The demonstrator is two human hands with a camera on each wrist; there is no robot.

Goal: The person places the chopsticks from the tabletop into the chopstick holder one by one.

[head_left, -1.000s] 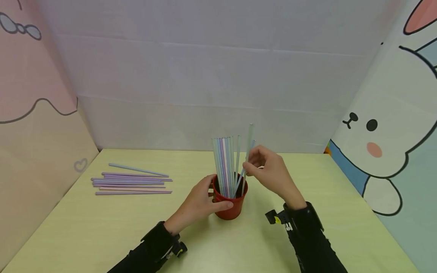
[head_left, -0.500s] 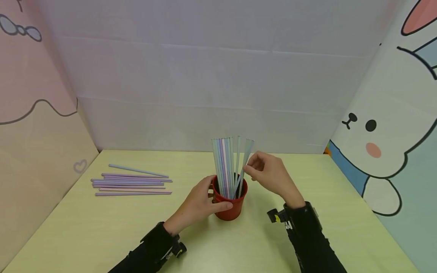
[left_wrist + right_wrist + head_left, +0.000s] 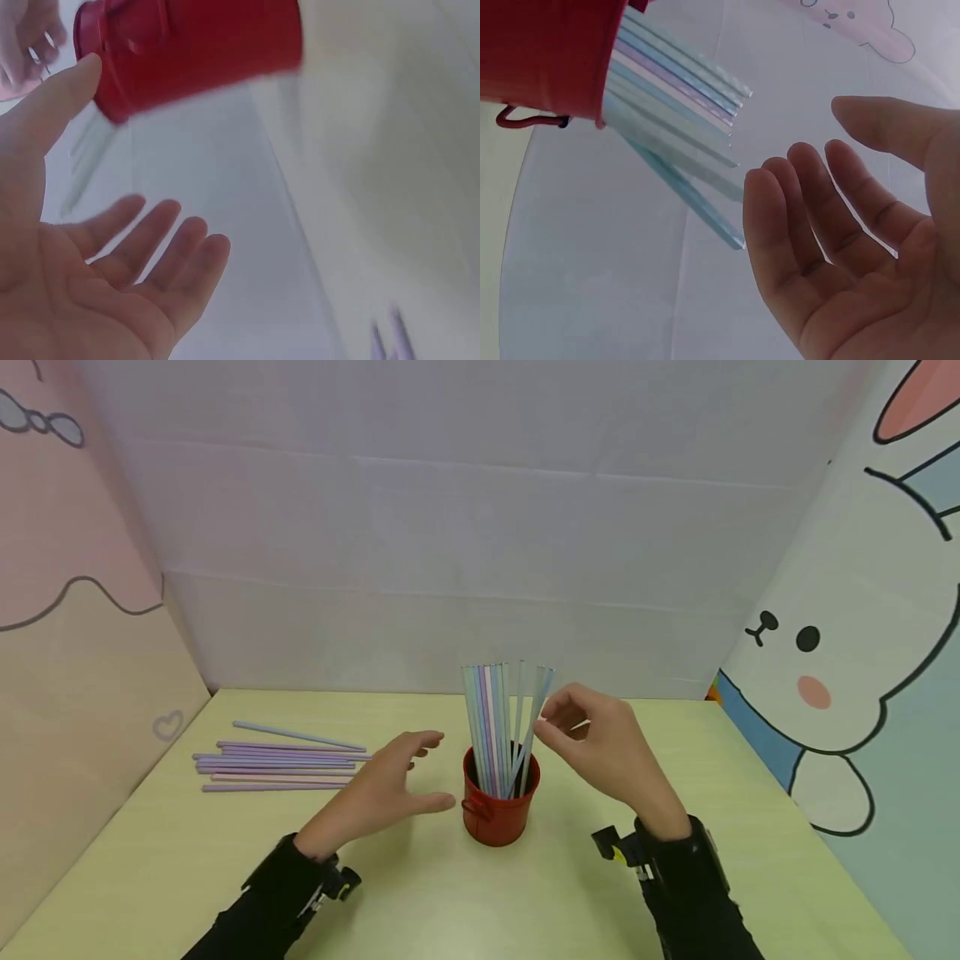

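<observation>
A small red bucket (image 3: 498, 821) stands upright on the table, with several pale green, blue, purple and white straws (image 3: 487, 718) leaning in it. To its left my left hand (image 3: 378, 797) is apart from it, thumb and fingers spread. In the left wrist view the palm is bare below the bucket (image 3: 217, 45). Close to the rightmost straws, my right hand (image 3: 600, 747) hovers with gently bent fingers. Seen from the right wrist, that hand (image 3: 855, 247) holds nothing, its thumb well away from the fingers, beside the tips of the straws (image 3: 682, 82).
Several purple and pink straws (image 3: 277, 767) lie side by side on the left of the table (image 3: 450, 910), with a blue straw (image 3: 296, 735) behind them. A white backdrop (image 3: 450, 527) rises at the table's far edge, and printed panels flank both sides.
The right hand has lowered a pale green straw into the bucket and let go of it. My left hand has released the bucket and moved left, towards the loose straws.
</observation>
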